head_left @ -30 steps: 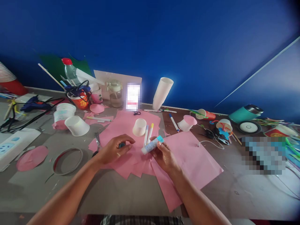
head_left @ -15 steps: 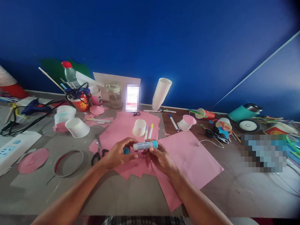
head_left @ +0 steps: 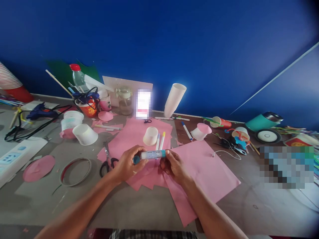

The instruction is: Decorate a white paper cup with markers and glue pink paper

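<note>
Holding a glue stick level between two hands

Spreading wide under everything is the grey table [head_left: 129, 205], cluttered from edge to edge, with a blue wall behind it. Pink paper sheets [head_left: 206, 172] fan out across the middle of it, overlapping one another. Off to the far side stands a tall stack of white cups [head_left: 174, 99], leaning slightly. Left of centre, a single white cup [head_left: 85, 134] lies tipped on its side, and another small white cup [head_left: 151, 136] sits upside down on the pink paper, just beyond the hands. Scissors [head_left: 107, 162] rest on the table right beside the left wrist.

Now the action: the right hand [head_left: 174, 166] is curled around the far end of the glue stick [head_left: 152, 154], fingers wrapped on the blue end. The stick lies roughly level, held above the pink sheets, bridging the gap between both hands. The left hand [head_left: 128, 163] pinches the small blue cap [head_left: 136, 160] between thumb and fingers, right at the stick's near end. Cap and stick are touching or a hair apart; from this angle I cannot tell which. Two markers [head_left: 159, 141] lie just past the glue stick, beside the upturned cup.
</note>
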`<state>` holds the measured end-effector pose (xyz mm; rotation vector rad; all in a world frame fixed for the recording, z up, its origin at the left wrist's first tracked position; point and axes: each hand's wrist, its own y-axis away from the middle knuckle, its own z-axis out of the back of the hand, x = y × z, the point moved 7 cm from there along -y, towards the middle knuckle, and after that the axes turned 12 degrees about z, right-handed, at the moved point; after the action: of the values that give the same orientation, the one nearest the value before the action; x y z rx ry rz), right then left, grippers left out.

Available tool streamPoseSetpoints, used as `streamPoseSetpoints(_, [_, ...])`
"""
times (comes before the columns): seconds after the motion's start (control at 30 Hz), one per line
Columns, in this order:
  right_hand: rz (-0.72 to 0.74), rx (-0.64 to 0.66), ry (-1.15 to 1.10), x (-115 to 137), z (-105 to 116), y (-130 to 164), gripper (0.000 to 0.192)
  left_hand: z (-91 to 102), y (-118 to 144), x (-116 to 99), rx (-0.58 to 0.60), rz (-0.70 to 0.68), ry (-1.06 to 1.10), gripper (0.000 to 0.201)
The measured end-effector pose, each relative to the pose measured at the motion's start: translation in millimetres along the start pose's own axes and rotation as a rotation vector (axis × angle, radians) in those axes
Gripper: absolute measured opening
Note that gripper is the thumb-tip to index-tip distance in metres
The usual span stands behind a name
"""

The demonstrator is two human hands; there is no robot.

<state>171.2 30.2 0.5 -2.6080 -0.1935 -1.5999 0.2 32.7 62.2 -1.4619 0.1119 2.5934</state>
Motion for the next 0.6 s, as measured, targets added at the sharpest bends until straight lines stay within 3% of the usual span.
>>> streamPoseSetpoints(0.2, [-0.013,0.062,-0.004,1.6,-1.8,-1.9,0.033,0.2,-1.5,2.5,0.001,-0.004,-0.003,0.018])
streamPoseSetpoints(0.6, [-0.022,0.092,0.065,3.1,2.5,-0.5,0.045,-0.1,1.2,0.5,0.004,-0.003,-0.026,0.017])
